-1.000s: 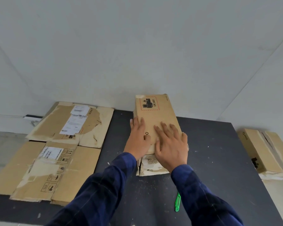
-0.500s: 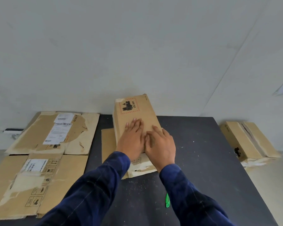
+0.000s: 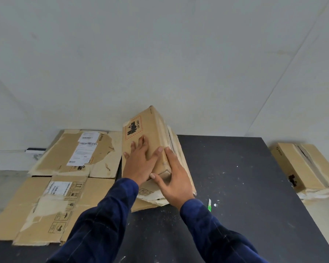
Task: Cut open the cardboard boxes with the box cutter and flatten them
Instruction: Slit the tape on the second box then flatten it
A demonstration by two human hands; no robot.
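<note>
Head view: left hand (image 3: 139, 162) spread flat atop the box (image 3: 149, 128), right hand (image 3: 177, 179) open, cupping its near-right corner; best press down evenly so the creases fold

You face a black table (image 3: 235, 186) set against a pale grey wall (image 3: 160, 54). White flecks (image 3: 215, 205) lie scattered across its surface. At far left, a power strip (image 3: 35, 149) sits at the foot of the wall, with a thin cable (image 3: 6, 150) running leftward from it.

Matt brown cardboard box (image 3: 150, 133); matt black table (image 3: 235, 177), white-speckled.
</note>
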